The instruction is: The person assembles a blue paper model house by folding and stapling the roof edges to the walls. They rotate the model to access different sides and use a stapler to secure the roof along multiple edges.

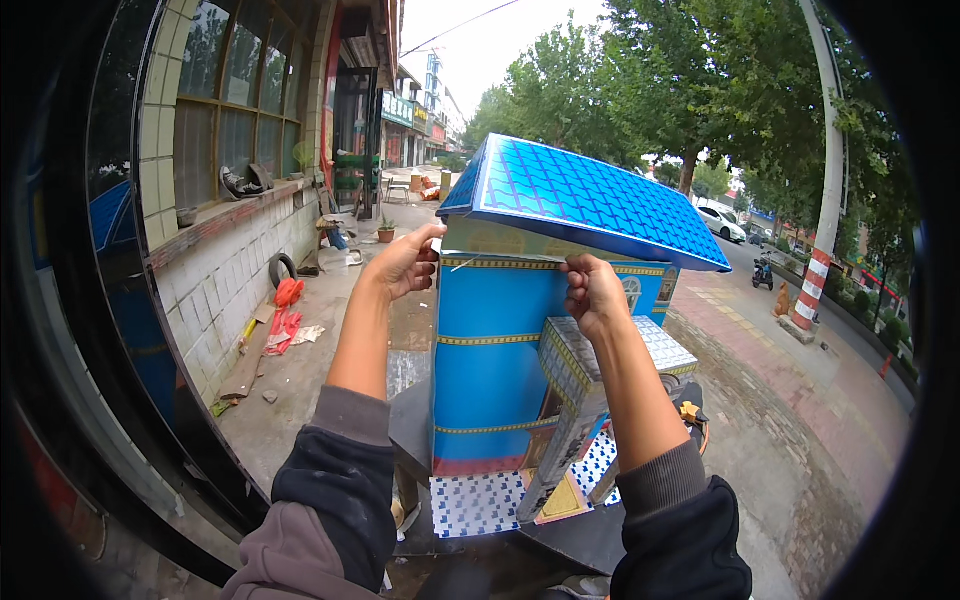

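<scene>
A tall paper model house stands before me, with glossy blue walls and yellow patterned bands. Its roof, printed with blue tiles, slopes over the top and overhangs the front. Just under the eave, a pale edge of the upper wall panel runs between my hands. My left hand is closed at the house's upper left corner, thumb and fingers pinching there. Farther right along that edge, my right hand pinches with curled fingers. Below my right wrist juts a grey stone-patterned porch on pillars.
The house's blue-and-white checked base rests on a dark table. Left are a dark door frame, a tiled wall and a red plastic bag. A striped pole, a scooter and a white car are at right.
</scene>
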The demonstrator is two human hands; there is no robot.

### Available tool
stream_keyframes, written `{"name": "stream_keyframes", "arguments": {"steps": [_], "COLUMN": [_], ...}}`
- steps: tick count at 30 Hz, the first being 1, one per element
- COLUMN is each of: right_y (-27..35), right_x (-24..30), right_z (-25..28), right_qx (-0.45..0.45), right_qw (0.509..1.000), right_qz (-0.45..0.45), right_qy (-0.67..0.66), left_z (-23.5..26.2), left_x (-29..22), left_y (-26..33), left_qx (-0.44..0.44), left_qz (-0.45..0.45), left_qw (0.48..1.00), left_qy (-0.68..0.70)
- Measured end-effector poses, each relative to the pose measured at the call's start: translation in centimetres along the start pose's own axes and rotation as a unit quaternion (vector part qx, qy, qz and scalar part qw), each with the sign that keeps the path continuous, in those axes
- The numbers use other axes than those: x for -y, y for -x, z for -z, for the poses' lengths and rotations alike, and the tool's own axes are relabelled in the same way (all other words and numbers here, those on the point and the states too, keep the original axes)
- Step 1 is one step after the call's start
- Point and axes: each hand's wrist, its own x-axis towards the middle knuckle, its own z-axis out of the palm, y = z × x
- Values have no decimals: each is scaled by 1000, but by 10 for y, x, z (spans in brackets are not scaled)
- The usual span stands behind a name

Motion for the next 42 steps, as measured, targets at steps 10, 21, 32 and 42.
{"name": "stream_keyframes", "arguments": {"steps": [10, 21, 32, 42], "right_y": [-3, -8, 4, 20], "right_x": [-3, -10, -2, 62], "right_z": [5, 8, 10, 39], "right_qx": [24, 7, 1, -140], "right_qw": [999, 999, 999, 397], "right_qz": [-22, -15, 3, 636], "right_qy": [-38, -44, 33, 647], "left_z": [-22, -162, -171, -171], "left_x": [-1, 47, 43, 44], "left_y": [41, 74, 49, 52], "left_qx": [-74, 21, -50, -31], "left_qz": [-37, -111, -129, -147], "left_qw": [996, 994, 987, 987], "left_qy": [-22, -1, 85, 63]}}
